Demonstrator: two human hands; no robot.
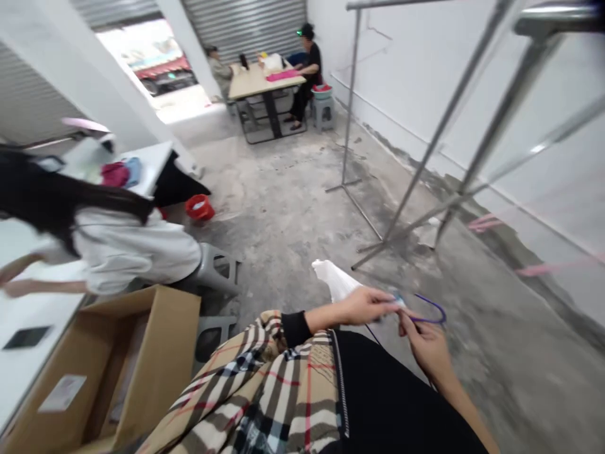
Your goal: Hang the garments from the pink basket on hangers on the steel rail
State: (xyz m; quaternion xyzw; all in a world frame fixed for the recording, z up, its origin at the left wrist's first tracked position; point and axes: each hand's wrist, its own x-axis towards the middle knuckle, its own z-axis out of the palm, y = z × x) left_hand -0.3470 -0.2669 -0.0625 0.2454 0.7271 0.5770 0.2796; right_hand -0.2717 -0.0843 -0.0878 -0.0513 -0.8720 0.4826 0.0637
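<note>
A purple clothes hanger [443,310] is in front of my body, its curved hook to the right of my fingers. White cloth [336,281], seemingly a garment, hangs out to the left behind my left hand [362,307]. That hand is closed, its fingers pinching a small white and bluish bit at the edge of the cloth, blurred by motion. Close beside it, the fingers of my right hand [428,347] are bent closed at the base of the hook. The two hands nearly touch. Most of the cloth and the hanger's arms are hidden.
A cardboard box [174,340] and a grey stool [220,271] stand left, beside a person in white at a white table [19,372]. Metal racks [418,167] rise on the right. A red bucket [199,207] sits on the floor. Two people sit at a far table [250,85].
</note>
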